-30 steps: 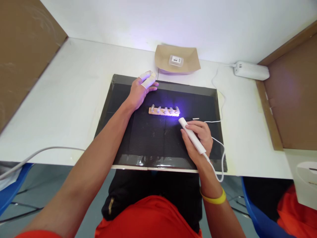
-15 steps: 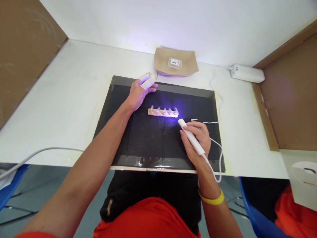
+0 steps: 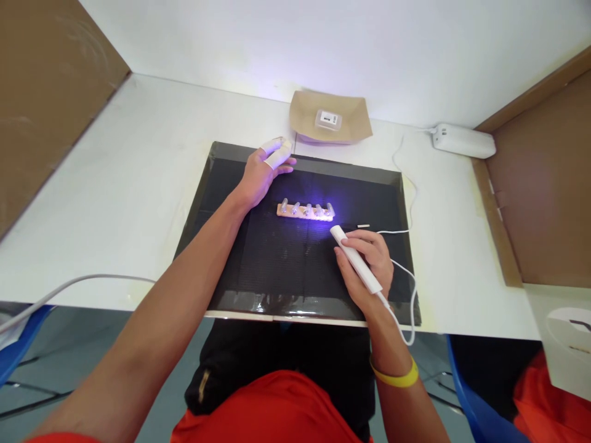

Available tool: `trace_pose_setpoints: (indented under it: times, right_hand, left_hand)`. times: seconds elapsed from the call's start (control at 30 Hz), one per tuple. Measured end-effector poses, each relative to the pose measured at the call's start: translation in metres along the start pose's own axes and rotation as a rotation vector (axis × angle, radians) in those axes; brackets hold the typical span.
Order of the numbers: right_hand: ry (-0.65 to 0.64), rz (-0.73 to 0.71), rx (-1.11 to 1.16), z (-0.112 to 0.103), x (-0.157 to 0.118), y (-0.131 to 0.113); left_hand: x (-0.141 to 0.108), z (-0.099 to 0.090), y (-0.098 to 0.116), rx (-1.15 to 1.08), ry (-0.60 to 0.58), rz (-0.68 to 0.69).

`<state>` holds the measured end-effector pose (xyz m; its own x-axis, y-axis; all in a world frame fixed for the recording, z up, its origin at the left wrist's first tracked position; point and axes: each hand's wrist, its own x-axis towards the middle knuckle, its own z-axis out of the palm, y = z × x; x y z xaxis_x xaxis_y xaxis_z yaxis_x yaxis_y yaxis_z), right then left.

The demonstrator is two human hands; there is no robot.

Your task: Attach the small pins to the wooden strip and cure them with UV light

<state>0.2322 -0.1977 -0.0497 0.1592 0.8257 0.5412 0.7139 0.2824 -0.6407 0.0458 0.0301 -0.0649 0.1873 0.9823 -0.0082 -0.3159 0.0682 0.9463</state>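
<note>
My right hand (image 3: 372, 261) is wrapped around a white corded UV lamp (image 3: 360, 264), and its tip points up and left. Violet light falls on a narrow, light-coloured strip (image 3: 300, 213) just beyond the tip, strongest at the strip's right end. Several clear nail tips (image 3: 308, 209) stand tilted in a row on the strip. The lamp does not touch them. To the strip's upper left, my left hand (image 3: 264, 170) rests at the far edge of the black board (image 3: 277, 264), fingers stretched out. White finger cots (image 3: 278, 155) cover some of its fingers.
Behind the board stands a brown paper tray (image 3: 355, 117) with a small clear labelled box (image 3: 329, 119) in it. A white power strip (image 3: 464, 140) lies at the right wall. A small white stick (image 3: 363, 226) lies near my right hand. The lamp's cable (image 3: 412, 301) loops at the right.
The lamp's tip has drawn back very slightly from the strip, toward me. My left hand holds its place; the whole view has shifted a little.
</note>
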Motion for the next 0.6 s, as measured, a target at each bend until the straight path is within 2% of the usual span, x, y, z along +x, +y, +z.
trace_pose_setpoints:
  times: [0.33,0.47,0.6]
  right_hand:
    - [0.020,0.036,0.042,-0.001,0.000,0.001]
    - [-0.005,0.111,0.118,-0.006,0.004,0.000]
    - [-0.056,0.243,0.311,-0.016,0.020,0.001]
  left_hand:
    - [-0.002,0.001,0.004,-0.033,0.019,-0.055]
    - [-0.002,0.004,0.006,-0.047,0.027,-0.075]
    - [-0.002,0.004,0.006,-0.042,0.016,-0.069]
